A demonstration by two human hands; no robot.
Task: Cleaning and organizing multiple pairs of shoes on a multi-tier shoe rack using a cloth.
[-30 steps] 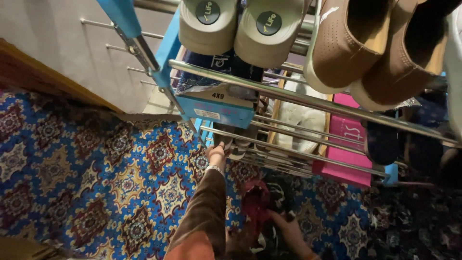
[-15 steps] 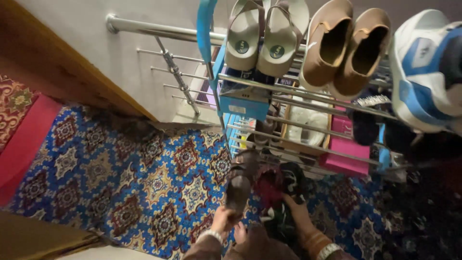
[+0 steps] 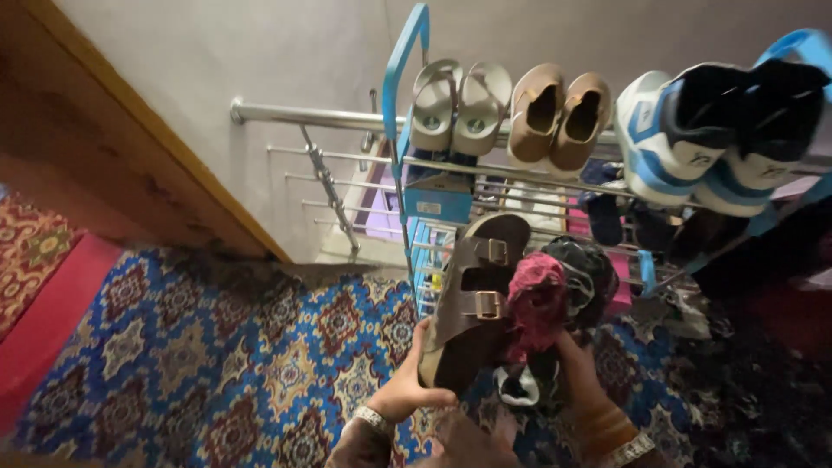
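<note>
1. Head view, the only one: left hand has its grip closed round the heel end of a brown two-buckle sandal, toe pointing up toward the shoe rack. Half a second ago that sandal sat lower, nearer the carpet; now it's lifted up in front of the lower rails.

2. Right hand is wrapped round a bunch of fabric, a pink-red piece on top with a dark patterned piece just behind it. Can't tell if it's socks or cloth, too crumpled. A second ago this hand was down near the floor by something red, so the bundle has come up too.

3. Camera has tipped back since then. Way more of the rack shows now: grey-green sandals, tan slip-ons and blue-white sneakers all sit on the top rails.

4. My read: both hands are loaded and raised level with the middle shelves, so the picking-up part looks done and nothing is placed yet.

5. Patterned blue carpet lies underneath, with a steel stair railing to the left of the rack.
</note>
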